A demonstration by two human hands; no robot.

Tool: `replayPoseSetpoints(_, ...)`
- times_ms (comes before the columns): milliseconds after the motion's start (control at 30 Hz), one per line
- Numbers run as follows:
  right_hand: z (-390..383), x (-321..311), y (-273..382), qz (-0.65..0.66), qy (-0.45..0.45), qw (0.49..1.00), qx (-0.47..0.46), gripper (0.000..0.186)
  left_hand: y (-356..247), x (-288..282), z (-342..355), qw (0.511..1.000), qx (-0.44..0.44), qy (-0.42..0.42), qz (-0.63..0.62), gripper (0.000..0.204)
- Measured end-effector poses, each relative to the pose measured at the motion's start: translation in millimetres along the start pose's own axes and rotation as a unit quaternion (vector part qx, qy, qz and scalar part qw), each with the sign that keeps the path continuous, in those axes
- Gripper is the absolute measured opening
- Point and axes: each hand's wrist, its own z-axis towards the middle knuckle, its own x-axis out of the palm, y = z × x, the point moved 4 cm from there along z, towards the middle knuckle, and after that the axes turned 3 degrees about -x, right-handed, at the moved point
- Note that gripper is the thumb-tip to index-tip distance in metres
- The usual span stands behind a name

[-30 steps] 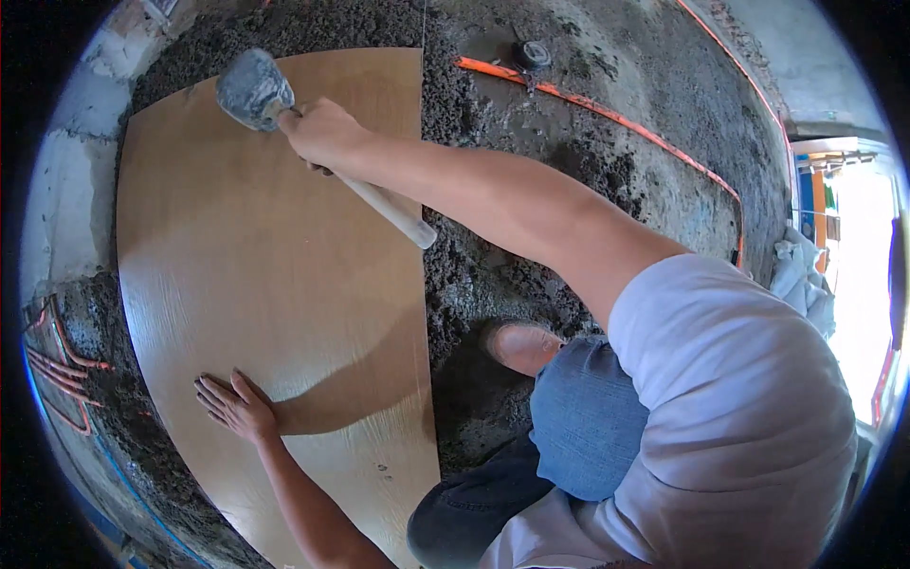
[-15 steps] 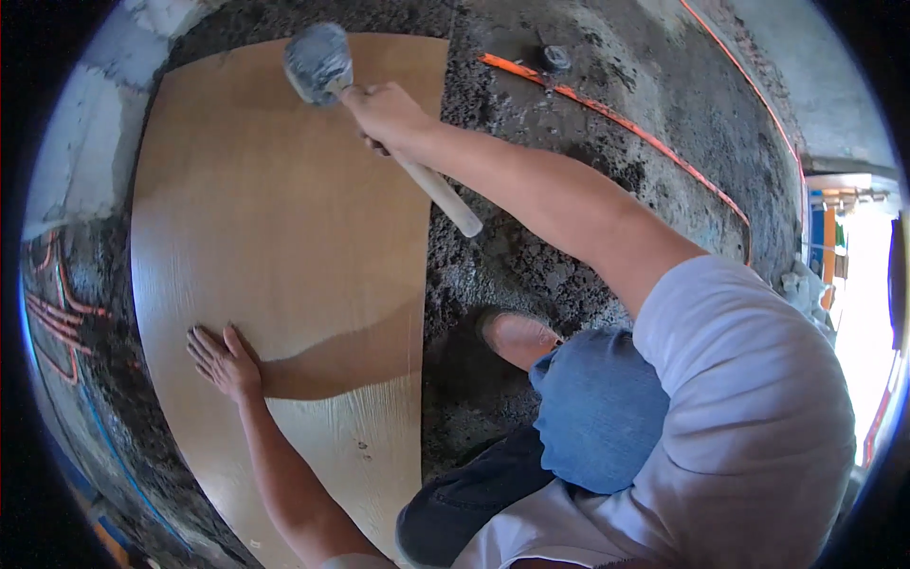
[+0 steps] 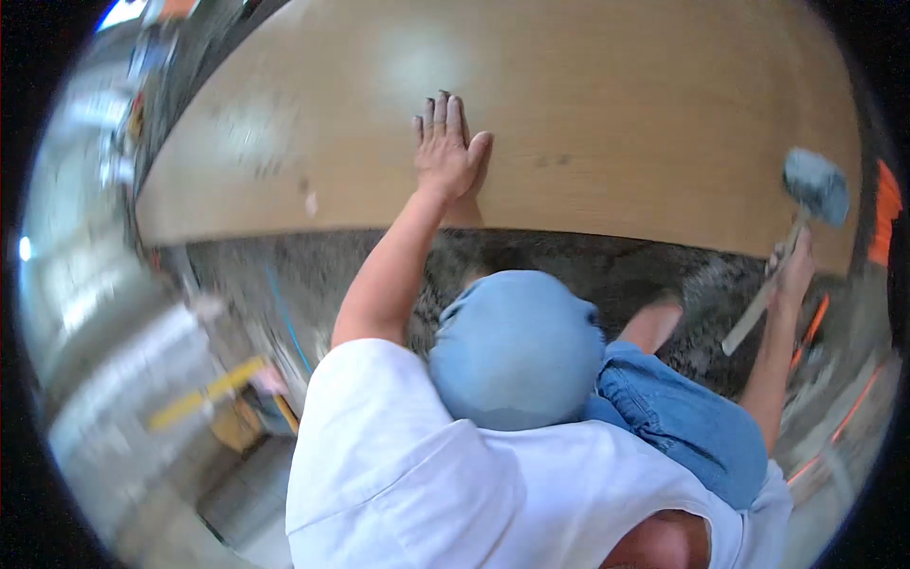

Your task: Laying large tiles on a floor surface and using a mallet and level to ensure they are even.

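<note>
board (image 3: 645, 114) lay broad across the upper view, long axis left to right. mallet (image 3: 815, 185) at its right end: head just beyond the right fingers, handle slanting back and leftward past the board's near edge; whether the head touched the board, could not tell. right hand (image 3: 796, 270), the nearer one, clasped the handle. left hand (image 3: 444, 161) well apart from the mallet, palm down on the board, fingers outstretched, gripping nothing.
</note>
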Motion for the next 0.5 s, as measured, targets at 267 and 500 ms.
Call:
replayPoseSetpoints(267, -29, 64, -2, 0.001, 0.144, 0.986, -0.09, 0.035, 141, -3, -59, 0.95, -0.298, -0.079, -0.042, 0.08)
replayPoseSetpoints(500, -67, 121, 10, -0.083, 0.153, 0.978, -0.113, 0.036, 204, -9, -52, 0.902, -0.418, -0.093, -0.056, 0.079)
